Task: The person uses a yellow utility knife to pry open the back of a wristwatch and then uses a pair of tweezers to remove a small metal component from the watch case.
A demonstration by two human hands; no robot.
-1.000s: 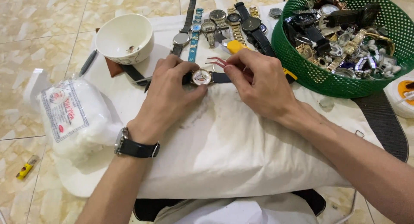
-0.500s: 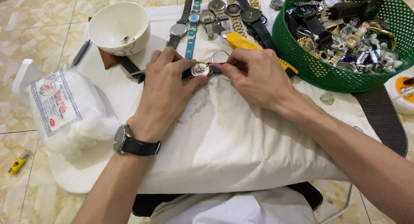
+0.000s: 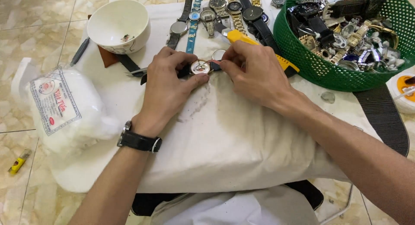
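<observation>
The left hand (image 3: 168, 84) is pinching a small round watch (image 3: 200, 67) against the white cushion (image 3: 225, 138). The right hand (image 3: 250, 73) is gripping the watch's other side with curled fingertips, near a yellow knife (image 3: 242, 38).

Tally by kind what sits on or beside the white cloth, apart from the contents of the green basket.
Watches laid in a row at the cloth's far edge: 7 that I can tell
Watch held by left hand and right hand, at: 1
White bowl: 1
Green basket: 1
Yellow-handled tool: 1
White bag: 1
Total: 12
</observation>
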